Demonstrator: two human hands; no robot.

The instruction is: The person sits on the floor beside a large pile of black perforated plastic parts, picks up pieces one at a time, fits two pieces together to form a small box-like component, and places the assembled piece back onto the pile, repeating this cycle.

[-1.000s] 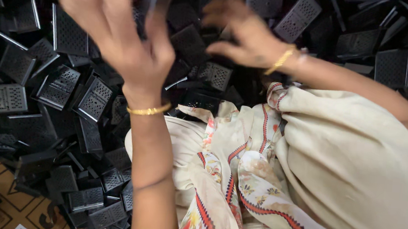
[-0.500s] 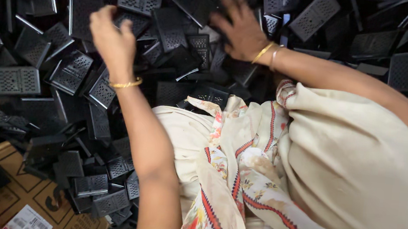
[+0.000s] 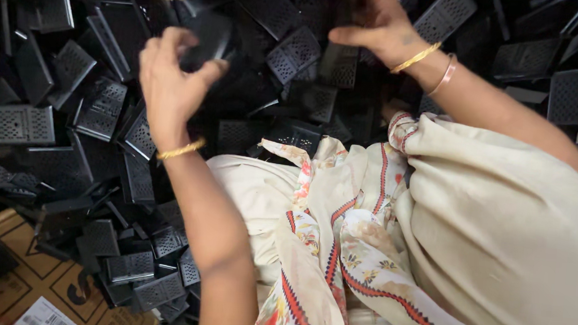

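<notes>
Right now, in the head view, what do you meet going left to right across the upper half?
Black perforated plate → left hand holding a black part → perforated plate → right hand → gold bangle → pink bangle → perforated plate.

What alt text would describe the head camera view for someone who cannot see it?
A person's left hand holds a black plastic piece over a heap of black perforated plastic panels, while the right hand reaches into the heap. Cream patterned fabric covers the lap.

Floor under black perforated parts
</notes>
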